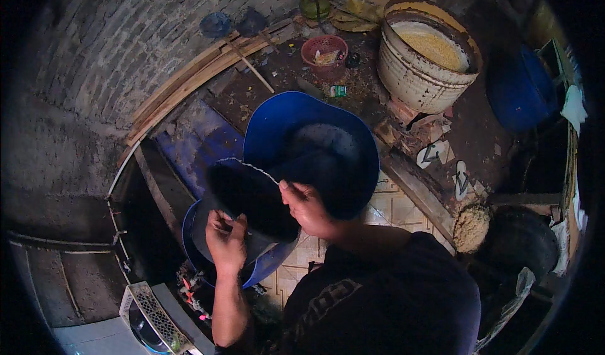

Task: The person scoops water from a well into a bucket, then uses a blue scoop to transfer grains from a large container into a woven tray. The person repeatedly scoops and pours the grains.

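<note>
A black bucket (249, 191) with a twisted, light-coloured cord handle (257, 167) is held in front of me, its dark inside in view. My right hand (305, 209) is closed on the cord at the bucket's right side. Closed at the bucket's near side is my left hand (227, 238), thumb and fingers pinched at its edge; the exact grip is partly hidden. Just beyond the bucket stands a big blue tub (356, 166), with a wet-looking inside. Below the bucket, a second blue container (271, 263) shows in part.
A rusty cream drum (413, 71) holding yellowish grains stands at the far right, near a blue barrel (520, 90). White sandals (462, 180) lie by a wooden beam (416, 194). A red basket (324, 57), a green gas cylinder (314, 3) and planks (195, 81) sit farther back.
</note>
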Tool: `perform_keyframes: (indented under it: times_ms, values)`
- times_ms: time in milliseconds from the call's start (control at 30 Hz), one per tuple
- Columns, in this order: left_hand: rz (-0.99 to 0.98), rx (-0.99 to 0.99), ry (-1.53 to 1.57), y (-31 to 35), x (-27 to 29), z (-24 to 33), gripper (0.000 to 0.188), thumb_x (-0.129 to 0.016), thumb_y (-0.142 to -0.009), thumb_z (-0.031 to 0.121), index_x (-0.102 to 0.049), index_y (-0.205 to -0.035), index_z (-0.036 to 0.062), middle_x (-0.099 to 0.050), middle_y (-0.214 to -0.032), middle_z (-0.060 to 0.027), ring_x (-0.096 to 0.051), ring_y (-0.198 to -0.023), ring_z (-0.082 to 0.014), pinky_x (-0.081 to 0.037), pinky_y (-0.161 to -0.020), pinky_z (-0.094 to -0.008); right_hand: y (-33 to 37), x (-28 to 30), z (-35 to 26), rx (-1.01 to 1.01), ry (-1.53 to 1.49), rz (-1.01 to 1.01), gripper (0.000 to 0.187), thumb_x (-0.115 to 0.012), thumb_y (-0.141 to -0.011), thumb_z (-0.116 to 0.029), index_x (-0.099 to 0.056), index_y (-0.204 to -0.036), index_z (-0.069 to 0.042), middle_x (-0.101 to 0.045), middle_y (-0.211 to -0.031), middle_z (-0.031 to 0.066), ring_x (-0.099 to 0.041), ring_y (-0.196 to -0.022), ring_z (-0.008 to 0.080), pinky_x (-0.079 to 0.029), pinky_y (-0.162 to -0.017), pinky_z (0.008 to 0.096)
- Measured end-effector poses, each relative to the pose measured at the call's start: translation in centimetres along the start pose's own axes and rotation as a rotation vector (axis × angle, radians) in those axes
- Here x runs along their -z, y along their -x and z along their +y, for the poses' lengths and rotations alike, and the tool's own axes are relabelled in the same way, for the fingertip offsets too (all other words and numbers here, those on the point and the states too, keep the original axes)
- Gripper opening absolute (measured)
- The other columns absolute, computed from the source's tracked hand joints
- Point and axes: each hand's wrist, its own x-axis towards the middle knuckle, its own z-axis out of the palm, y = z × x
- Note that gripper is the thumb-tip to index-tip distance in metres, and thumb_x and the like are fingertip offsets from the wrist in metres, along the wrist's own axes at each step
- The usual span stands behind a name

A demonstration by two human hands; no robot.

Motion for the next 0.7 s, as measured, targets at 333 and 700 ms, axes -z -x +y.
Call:
perform_keyframes:
  times_ms: [333, 700]
  values:
    - [-0.133, -0.342, -0.605, 0.5, -1.4, 7.6, 0.021, -0.062, -0.076, 0.006, -0.042, -0.076, 0.0033, -0.045, -0.056, -0.0101, -0.047, -0.049, -0.0197, -0.040, -0.050, -0.0307, -0.1, 1.4, 2.7, -0.059, -0.421, 0.075, 0.048, -0.035, -0.092, -0.052, -0.047, -0.073, -0.010, -0.035, -0.059, -0.0024, -0.036, -0.050, 0.0100, -0.037, -0.052, 0.0276]
    - [0.000, -0.110, -0.028, 2.6, 6.5, 2.1, 0.016, -0.056, -0.077, -0.003, -0.045, -0.078, 0.0091, -0.042, -0.068, 0.0047, -0.038, -0.059, -0.0073, -0.032, -0.057, -0.0209, 0.4, 0.7, 2.5, -0.093, 0.027, -0.062, 0.039, -0.038, -0.095, -0.041, -0.053, -0.094, -0.005, -0.055, -0.082, 0.0064, -0.056, -0.075, 0.0167, -0.048, -0.070, 0.0324]
